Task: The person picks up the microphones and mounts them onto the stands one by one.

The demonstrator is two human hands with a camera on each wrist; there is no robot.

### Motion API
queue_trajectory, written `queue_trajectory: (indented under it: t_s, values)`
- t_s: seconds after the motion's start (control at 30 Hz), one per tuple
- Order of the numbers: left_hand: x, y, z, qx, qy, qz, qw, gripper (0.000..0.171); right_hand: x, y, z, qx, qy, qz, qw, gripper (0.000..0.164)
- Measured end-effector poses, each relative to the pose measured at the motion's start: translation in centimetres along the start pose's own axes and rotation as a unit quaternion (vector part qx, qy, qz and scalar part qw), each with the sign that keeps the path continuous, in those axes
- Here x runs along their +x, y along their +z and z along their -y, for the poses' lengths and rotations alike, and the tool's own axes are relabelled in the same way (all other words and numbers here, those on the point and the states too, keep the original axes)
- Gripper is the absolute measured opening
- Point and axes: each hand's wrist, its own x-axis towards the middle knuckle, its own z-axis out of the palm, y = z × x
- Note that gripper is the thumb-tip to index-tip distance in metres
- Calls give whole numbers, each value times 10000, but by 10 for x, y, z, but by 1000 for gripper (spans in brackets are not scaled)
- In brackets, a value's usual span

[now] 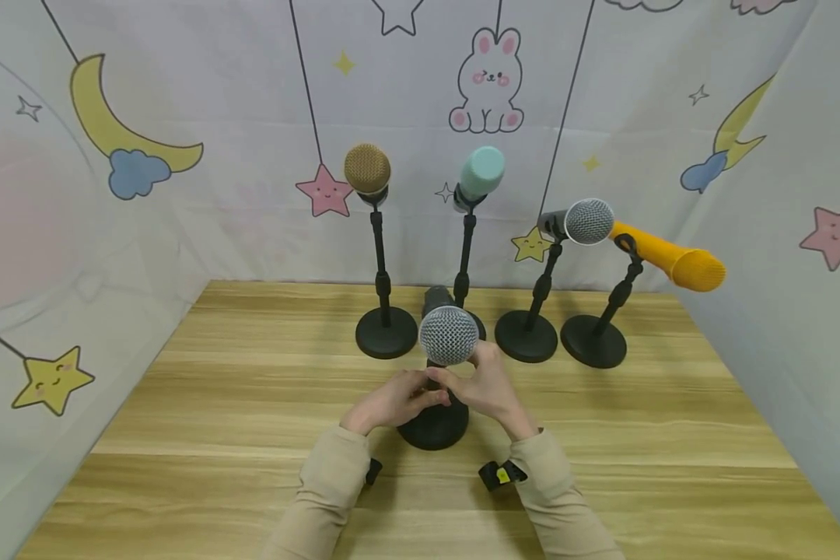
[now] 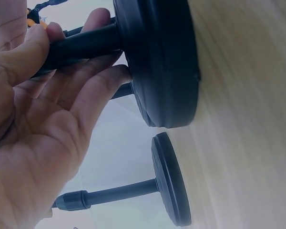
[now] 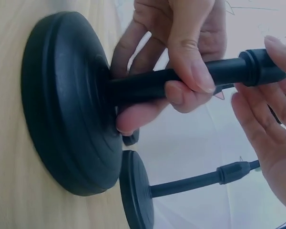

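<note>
A black desk microphone stand (image 1: 430, 428) stands at the middle front, carrying a dark microphone (image 1: 449, 334) whose silver mesh head faces me. My left hand (image 1: 400, 398) grips the lower pole just above the round base (image 2: 162, 67); thumb and fingers wrap round it in the left wrist view. Higher up, my right hand (image 1: 486, 381) holds the stand at its collar (image 3: 257, 67), thumb on one side and fingers on the other in the right wrist view. The base rests on the wooden table. In the head view the microphone head hides the upper pole.
Behind stand several more microphones on black stands: a gold one (image 1: 367, 169), a mint one (image 1: 483, 171), a silver-headed one (image 1: 589, 222) and an orange one (image 1: 672, 253). A patterned cloth (image 1: 252, 210) encloses the wooden table (image 1: 252, 373) at back and sides.
</note>
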Motion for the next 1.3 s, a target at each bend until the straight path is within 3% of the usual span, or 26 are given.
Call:
queue_trajectory:
  t_s: [0.17,0.27,0.5,0.77,0.97,1.3]
  values:
    - [0,0,2,69,138,15,9999,23,-1,-5,2,783,519,795,9924,26]
    - [1,-1,2,132,143,60,9998,17,-1,-6,2,812,672,954,9898,27]
    - [2,-2,-1,417,-62,-72,9991,13,1,-6,3,134,373,629,9972,29]
    - [2,-2,-3,295,-314,-11,9991,16,2,-5,4,0,324,599,9977,29]
    - [2,-1,-4,222,-530,-28,9983,16,1,-4,3,57,552,686,9961,28]
    - [3,0,-2,199,-481,-39,9986,15,-1,-2,-1,51,544,691,9961,27]
